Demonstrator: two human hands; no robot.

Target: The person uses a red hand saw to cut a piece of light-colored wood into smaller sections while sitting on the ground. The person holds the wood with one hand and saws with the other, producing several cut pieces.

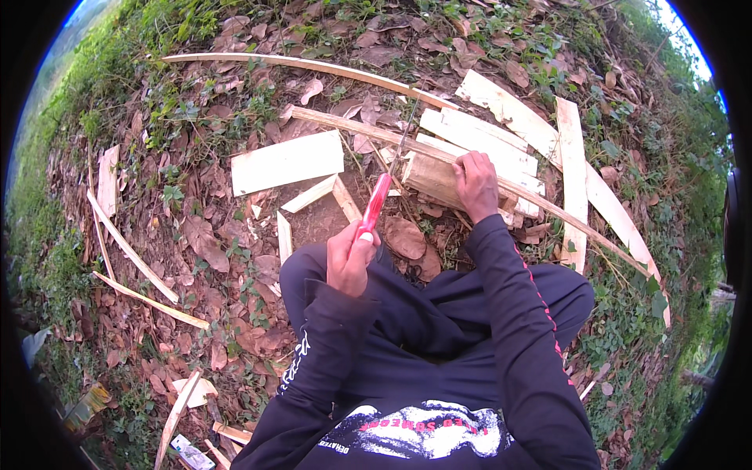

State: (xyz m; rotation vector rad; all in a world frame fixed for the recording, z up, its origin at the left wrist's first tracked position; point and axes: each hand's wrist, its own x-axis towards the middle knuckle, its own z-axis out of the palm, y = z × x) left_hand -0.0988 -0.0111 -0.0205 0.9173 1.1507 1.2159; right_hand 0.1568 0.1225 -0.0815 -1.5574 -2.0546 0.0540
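Observation:
My left hand point(350, 258) is closed around the red handle of a narrow-bladed saw point(376, 203). Its thin dark blade points away from me and crosses a long wooden strip point(345, 123); whether it cuts into the wood is too fine to make out. Further right along the strip, my right hand point(476, 184) grips it with bent fingers and holds it against a wooden block point(432, 178). The strip slants from the far left down to the near right, its left end sticking out past the block.
Pale boards point(479, 145) lie stacked behind the block. One wide board point(288, 163) rests at the left, beside short offcuts point(310, 193). Another long strip point(313, 67) lies farther off, crossed planks point(573, 180) at the right. Thin slats point(133, 247) are scattered left over leaves and weeds.

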